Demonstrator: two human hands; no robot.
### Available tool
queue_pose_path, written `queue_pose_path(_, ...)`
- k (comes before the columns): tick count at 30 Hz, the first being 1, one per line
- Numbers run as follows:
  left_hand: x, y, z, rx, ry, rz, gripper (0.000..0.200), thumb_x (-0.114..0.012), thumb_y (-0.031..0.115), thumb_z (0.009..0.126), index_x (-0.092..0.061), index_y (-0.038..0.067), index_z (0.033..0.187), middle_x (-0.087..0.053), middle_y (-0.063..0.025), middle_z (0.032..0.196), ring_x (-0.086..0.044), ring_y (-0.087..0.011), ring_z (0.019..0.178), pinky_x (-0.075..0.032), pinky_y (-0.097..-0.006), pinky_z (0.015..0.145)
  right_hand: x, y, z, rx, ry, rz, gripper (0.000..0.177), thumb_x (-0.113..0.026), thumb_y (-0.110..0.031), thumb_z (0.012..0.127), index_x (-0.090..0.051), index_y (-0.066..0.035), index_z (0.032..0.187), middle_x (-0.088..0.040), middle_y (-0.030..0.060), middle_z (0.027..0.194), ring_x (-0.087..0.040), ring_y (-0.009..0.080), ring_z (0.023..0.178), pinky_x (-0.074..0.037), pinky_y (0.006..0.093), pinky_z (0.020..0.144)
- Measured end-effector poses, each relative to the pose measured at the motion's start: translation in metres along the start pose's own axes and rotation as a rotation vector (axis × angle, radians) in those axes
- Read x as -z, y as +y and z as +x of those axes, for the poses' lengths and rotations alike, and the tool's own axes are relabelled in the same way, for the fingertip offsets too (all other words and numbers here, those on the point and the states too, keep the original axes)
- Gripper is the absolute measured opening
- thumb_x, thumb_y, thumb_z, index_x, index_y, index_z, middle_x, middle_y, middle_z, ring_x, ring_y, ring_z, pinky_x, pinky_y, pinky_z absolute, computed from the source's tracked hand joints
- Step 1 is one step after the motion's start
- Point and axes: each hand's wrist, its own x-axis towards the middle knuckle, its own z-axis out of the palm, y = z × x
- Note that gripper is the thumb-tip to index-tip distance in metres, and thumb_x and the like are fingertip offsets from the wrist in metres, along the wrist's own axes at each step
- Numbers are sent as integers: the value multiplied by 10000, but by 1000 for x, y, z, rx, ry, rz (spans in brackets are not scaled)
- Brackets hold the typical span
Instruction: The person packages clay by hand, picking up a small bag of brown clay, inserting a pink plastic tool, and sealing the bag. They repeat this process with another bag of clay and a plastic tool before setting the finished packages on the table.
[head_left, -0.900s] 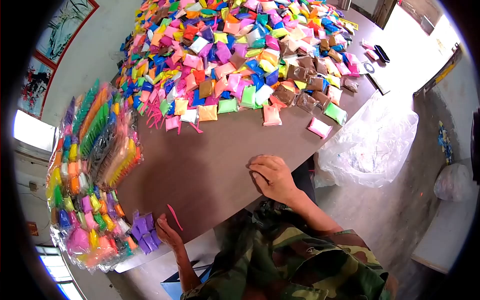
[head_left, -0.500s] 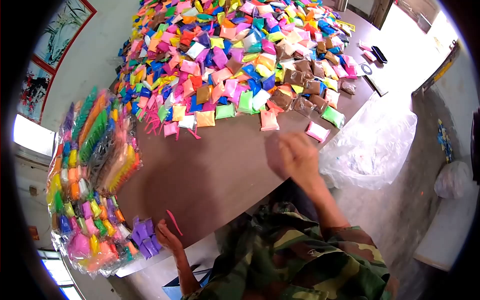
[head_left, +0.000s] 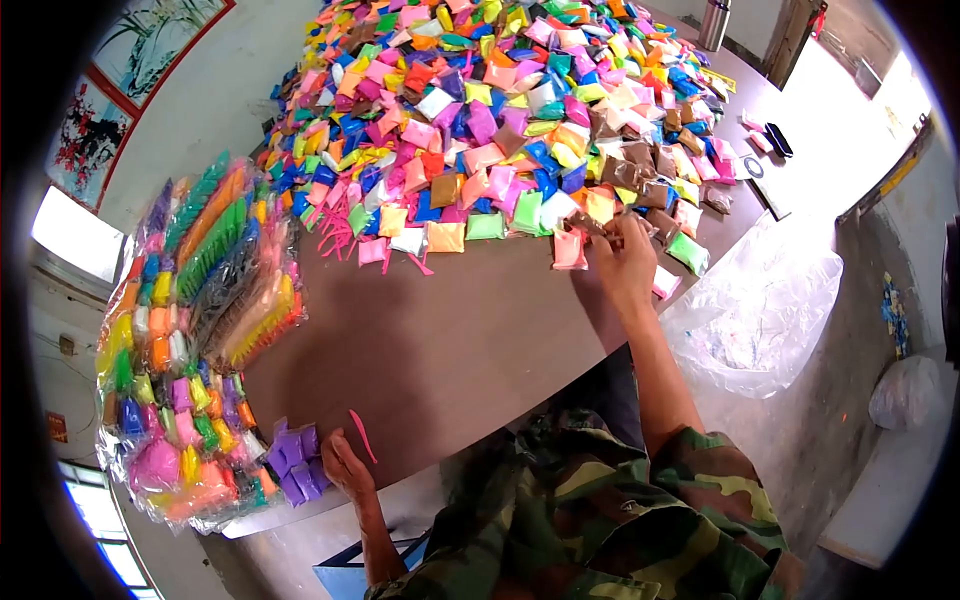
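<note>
My right hand [head_left: 628,262] reaches to the near edge of a big heap of small coloured packets [head_left: 480,125]. Its fingers are closed on a brown packet [head_left: 588,224], partly hidden by them. Just left of this hand lies a salmon-pink packet [head_left: 570,250], and a green packet [head_left: 687,254] is on its right. My left hand [head_left: 347,465] rests at the table's front edge, fingers curled against a bunch of purple packets [head_left: 294,462]; their fingertips are partly hidden. A thin pink strip [head_left: 362,437] lies beside it on the brown table [head_left: 450,340].
Clear bags filled with rows of coloured packets [head_left: 190,400] stand along the table's left side. A translucent plastic bag [head_left: 755,310] hangs by the right edge. A tape roll [head_left: 753,167], a black case [head_left: 778,140] and a steel flask [head_left: 714,25] are farther back.
My right hand has moved forward and slightly right, from over the bare table to the brown packets at the heap's edge. My left hand stays by the purple packets. The view has shifted slightly.
</note>
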Motion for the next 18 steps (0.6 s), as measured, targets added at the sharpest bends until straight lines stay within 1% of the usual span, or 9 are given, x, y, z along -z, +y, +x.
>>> queue_pose_path(2,1,1,-2,56,-6,-32,406,-504,302,1130,-726,-37,1159,-747,-181,1113,-699,-321,1023,-546,-416,899,1,1,-18,98,-41,74,229,-809,-84,846,-640,-11,982,-674,136,892,-672,281,794,-547,374,734)
queue_pose_path(6,0,14,-4,140,83,-176,369,-536,270,1119,-722,-46,1166,-747,-191,1109,-702,-324,1037,-555,-416,914,7,-36,-82,139,-306,273,214,-781,-53,872,-719,-44,1077,-663,126,877,-663,252,757,-534,365,681)
queue_pose_path(8,-1,18,-3,64,134,-155,355,-569,264,1103,-718,-50,1174,-741,-199,1138,-704,-328,1071,-569,-418,931,13,-58,-108,104,-520,282,263,-768,-42,876,-739,-59,1136,-694,136,951,-677,272,778,-540,364,690)
queue_pose_path(9,-4,20,-1,-87,138,-114,329,-643,259,1059,-723,-36,1182,-732,-202,1179,-702,-337,1102,-580,-424,938,12,-62,-121,113,-528,289,263,-768,-42,876,-739,-59,1136,-694,136,951,-677,272,778,-540,364,690)
queue_pose_path(11,-3,80,6,-333,42,4,376,-722,262,996,-715,3,1270,-731,-168,1218,-702,-284,1079,-580,-395,921,7,-65,-140,133,-728,332,281,-753,-56,876,-722,-85,1153,-707,152,1066,-710,343,877,-568,413,742)
queue_pose_path(13,-14,123,1,-312,-202,1,495,-828,240,897,-695,15,1318,-715,-187,1275,-698,-306,1131,-579,-424,941,-3,-73,-147,247,-697,397,279,-756,-57,880,-725,-75,1156,-714,161,1052,-720,341,885,-569,403,750)
queue_pose_path(15,-43,165,-8,-136,-371,-203,574,-869,210,854,-669,25,1360,-691,-191,1335,-688,-316,1188,-576,-435,960,-9,-75,-151,359,-653,467,277,-759,-59,884,-727,-65,1159,-720,171,1038,-730,339,894,-570,393,759)
queue_pose_path(17,-63,192,-6,-137,-495,-277,526,-862,173,864,-682,19,1334,-730,-184,1264,-722,-272,1140,-588,-408,930,-11,-71,-154,299,-851,424,260,-757,-76,897,-719,-51,1153,-732,177,1019,-743,365,918,-580,395,801)
queue_pose_path(18,-72,192,-6,-133,-493,-277,526,-862,173,864,-682,19,1334,-730,-184,1264,-722,-272,1140,-588,-408,930,-11,-74,-155,301,-855,424,260,-757,-76,897,-719,-51,1153,-732,177,1019,-743,365,918,-580,395,801)
